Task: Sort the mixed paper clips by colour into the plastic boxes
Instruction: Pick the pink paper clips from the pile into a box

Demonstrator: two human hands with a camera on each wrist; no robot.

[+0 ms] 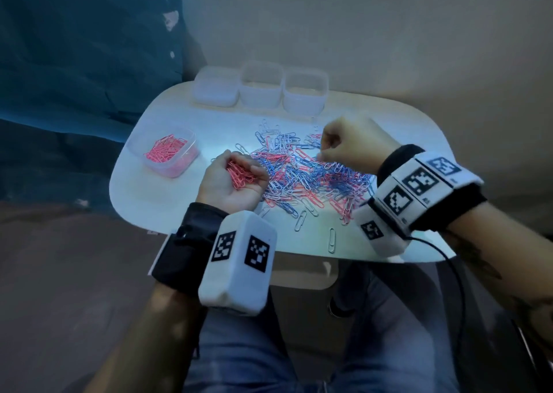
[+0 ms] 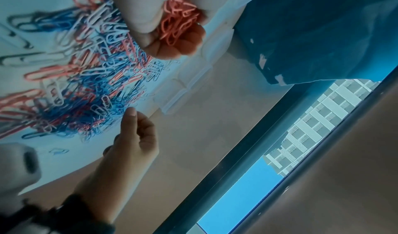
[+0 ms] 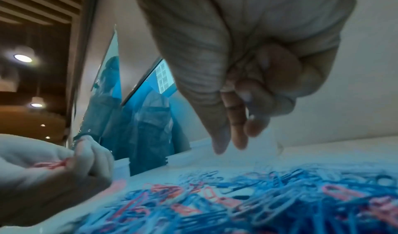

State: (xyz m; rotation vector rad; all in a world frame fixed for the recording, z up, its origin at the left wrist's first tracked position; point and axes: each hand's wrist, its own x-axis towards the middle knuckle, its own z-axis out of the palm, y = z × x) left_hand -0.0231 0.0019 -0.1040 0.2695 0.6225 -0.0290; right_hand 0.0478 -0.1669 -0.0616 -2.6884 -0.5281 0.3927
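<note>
A heap of mixed pink, blue and white paper clips point(image 1: 305, 177) lies mid-table. My left hand point(image 1: 236, 183) rests palm up at its left edge, fingers curled round a bunch of pink clips point(image 1: 241, 175) point(image 2: 178, 21). My right hand point(image 1: 341, 147) hovers over the heap's far right side. Its thumb and forefinger point(image 3: 239, 135) point down a little apart with nothing seen between them, the other fingers curled. A clear plastic box point(image 1: 179, 168) with pink clips in it stands at the left. Three clear boxes point(image 1: 261, 93) stand in a row at the back, looking empty.
A few stray clips point(image 1: 331, 240) lie near the rounded front edge of the white table point(image 1: 167, 213). Someone in a dark blue shirt point(image 1: 89, 63) is close to the table's left side. My knees are under the front edge.
</note>
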